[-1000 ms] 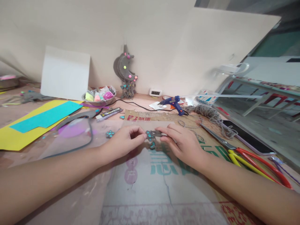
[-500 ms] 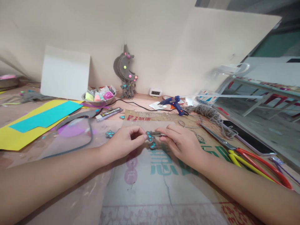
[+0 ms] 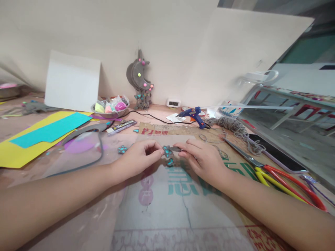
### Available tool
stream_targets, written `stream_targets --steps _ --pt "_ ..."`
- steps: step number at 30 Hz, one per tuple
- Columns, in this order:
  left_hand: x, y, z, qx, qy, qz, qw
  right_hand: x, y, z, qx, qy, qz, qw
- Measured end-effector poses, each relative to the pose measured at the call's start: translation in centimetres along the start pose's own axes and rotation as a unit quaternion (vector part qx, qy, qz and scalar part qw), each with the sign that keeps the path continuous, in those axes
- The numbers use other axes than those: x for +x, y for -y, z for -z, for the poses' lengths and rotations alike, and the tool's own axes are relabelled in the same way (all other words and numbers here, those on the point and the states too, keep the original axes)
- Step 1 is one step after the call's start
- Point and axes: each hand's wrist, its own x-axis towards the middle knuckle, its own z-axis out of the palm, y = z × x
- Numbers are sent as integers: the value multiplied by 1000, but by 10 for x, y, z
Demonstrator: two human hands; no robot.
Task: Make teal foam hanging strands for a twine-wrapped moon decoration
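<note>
In the head view, a small grey-and-blue flower [image 3: 167, 151] is held at its left edge by the left hand [image 3: 137, 158], with thumb and forefinger brought together. A thin grey tool [image 3: 176, 149] is pinched between the thumb and fingers of the right hand [image 3: 204, 158] and pointed at the flower; whether contact is made cannot be told. A blue-and-grey heart [image 3: 170, 162] is seen just below the flower, above printed cardboard [image 3: 154, 216]. A second flower [image 3: 122, 149] is placed beside the left wrist. Farther back, a glue gun [image 3: 193, 114] is seen, with scissors [image 3: 258, 162] laid to the right, near a phone [image 3: 280, 155].
</note>
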Motion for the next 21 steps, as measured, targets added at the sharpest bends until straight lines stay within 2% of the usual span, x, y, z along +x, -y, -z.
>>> stream_targets --steps 4,21 --pt "0 1 0 -24 3 -2 1000 1 2 1 5 -10 1 1000" --pt "1 -4 1 61 -15 -15 998 -2 0 -1 -30 0 8 1000"
